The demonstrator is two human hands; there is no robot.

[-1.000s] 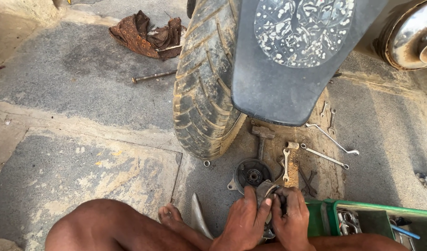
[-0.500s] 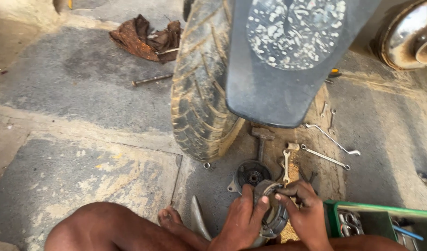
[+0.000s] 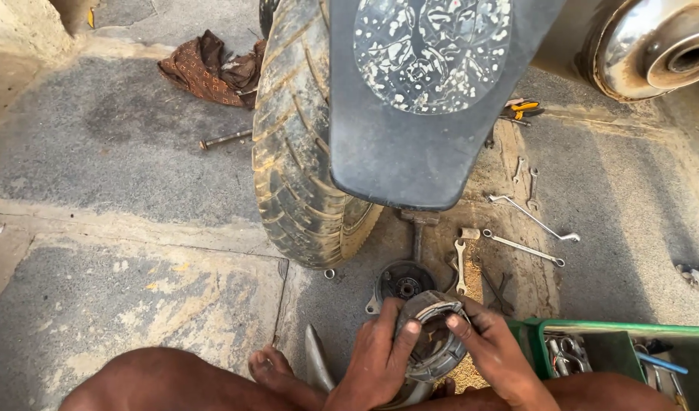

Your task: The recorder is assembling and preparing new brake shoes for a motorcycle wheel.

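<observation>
My left hand (image 3: 378, 358) and my right hand (image 3: 493, 352) both grip a round grey metal brake-shoe assembly (image 3: 433, 335) held just above the ground. Right behind it on the ground lies a dark round drum plate (image 3: 404, 281) with a centre hole. A worn motorcycle tyre (image 3: 300, 144) and a dusty black mudguard (image 3: 429, 91) stand above it. My bare knee (image 3: 159, 380) and foot (image 3: 277, 373) show at the bottom edge.
Spanners (image 3: 528, 217) and a wooden-handled tool (image 3: 461, 262) lie on a sandy patch to the right. A green toolbox (image 3: 616, 354) sits at bottom right. A brown rag (image 3: 209, 68) and a metal rod (image 3: 226, 138) lie at upper left. A chrome exhaust (image 3: 658, 46) is at top right.
Both hands have shifted their grip on the brake-shoe assembly and lifted it slightly; the right hand has moved from beside it to over its right rim.
</observation>
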